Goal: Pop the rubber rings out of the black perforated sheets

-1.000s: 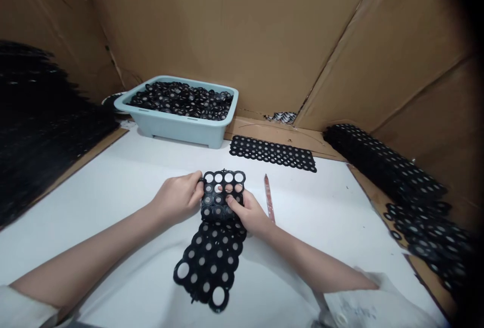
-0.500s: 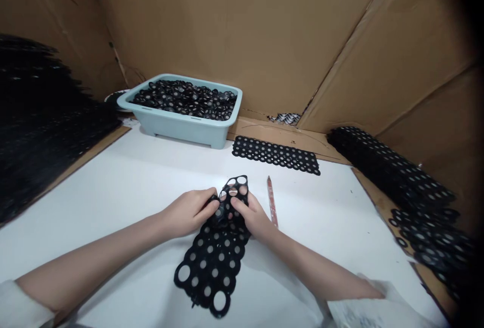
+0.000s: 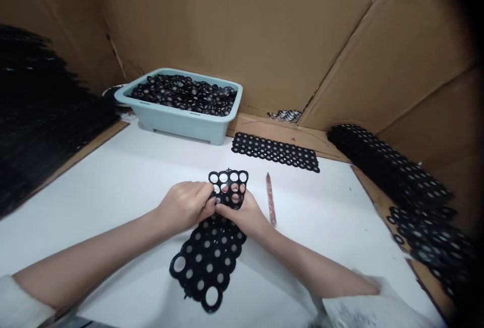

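A black perforated sheet [image 3: 212,252] of small rings lies on the white table [image 3: 124,187] in front of me, its far end lifted. My left hand [image 3: 185,206] pinches the sheet's left edge near the top. My right hand [image 3: 242,213] grips the raised far end from the right and below, fingers showing through the emptied round holes. The near part of the sheet rests flat on the table and keeps its rings, with two bigger holes at the corners.
A pale blue tub [image 3: 177,116] heaped with loose black rings stands at the back. A flat black sheet [image 3: 276,152] lies behind, a red pencil [image 3: 269,199] just right of my hands. Stacks of black sheets sit at right [image 3: 393,167] and left [image 3: 41,116]. Cardboard walls enclose the table.
The sheet's far end, crumpled between my hands half a second ago, is spread upright again. Both hands sit slightly nearer the table's middle; the sheet's near end shifted a little left.
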`<state>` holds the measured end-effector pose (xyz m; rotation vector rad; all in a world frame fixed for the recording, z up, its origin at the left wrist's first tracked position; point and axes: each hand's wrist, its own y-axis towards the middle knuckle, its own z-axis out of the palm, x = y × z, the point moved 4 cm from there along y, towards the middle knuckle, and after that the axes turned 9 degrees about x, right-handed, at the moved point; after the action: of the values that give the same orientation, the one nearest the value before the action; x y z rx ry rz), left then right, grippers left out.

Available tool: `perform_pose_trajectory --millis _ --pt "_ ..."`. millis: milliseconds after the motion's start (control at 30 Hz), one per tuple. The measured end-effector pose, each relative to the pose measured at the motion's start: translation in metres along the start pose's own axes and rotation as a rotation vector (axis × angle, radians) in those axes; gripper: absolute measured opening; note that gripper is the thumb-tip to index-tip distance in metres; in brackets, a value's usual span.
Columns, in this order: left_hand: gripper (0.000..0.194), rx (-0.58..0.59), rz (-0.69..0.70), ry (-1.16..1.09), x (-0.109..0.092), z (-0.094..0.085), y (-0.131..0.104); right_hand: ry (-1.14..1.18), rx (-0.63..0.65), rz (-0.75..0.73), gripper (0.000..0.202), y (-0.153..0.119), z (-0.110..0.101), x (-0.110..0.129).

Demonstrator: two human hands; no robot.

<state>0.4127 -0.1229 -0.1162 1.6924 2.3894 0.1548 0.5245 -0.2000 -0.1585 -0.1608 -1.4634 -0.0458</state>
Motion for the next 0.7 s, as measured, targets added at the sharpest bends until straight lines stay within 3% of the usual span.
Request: perform_pose_trajectory --millis 67,200,333,467,533,633,700 --pt "0.026 0.109 -0.045 0.024 -0.006 0.011 0.002 0.021 0.022 -0.018 0.031 0.000 0.000 -0.001" --pt "0.027 0.307 -0.225 -0.162 -0.002 0.017 0.004 -0.028 0.021 0.000 0.028 0.001 -0.003 -0.005" --pt "0.030 0.419 -0.180 -0.380 -0.007 0.015 0.002 -0.081 -0.028 -0.036 0.026 0.000 -0.005 -0.005" --pt "0.029 0.463 -0.125 -0.528 -0.008 0.014 0.003 -0.122 0.002 -0.067 0.027 -0.002 -0.002 0.000" --pt "0.028 0.393 -0.199 -0.585 0.004 0.009 0.006 -0.133 0.011 -0.052 0.028 -0.003 -0.002 0.001" --pt "0.031 0.064 -0.491 -0.546 0.032 -0.010 0.007 -0.127 -0.002 -0.010 0.027 -0.002 -0.002 -0.004" --pt "0.029 -0.094 -0.587 -0.454 0.038 -0.019 0.003 -0.128 -0.018 0.010 0.025 -0.002 -0.003 -0.006"
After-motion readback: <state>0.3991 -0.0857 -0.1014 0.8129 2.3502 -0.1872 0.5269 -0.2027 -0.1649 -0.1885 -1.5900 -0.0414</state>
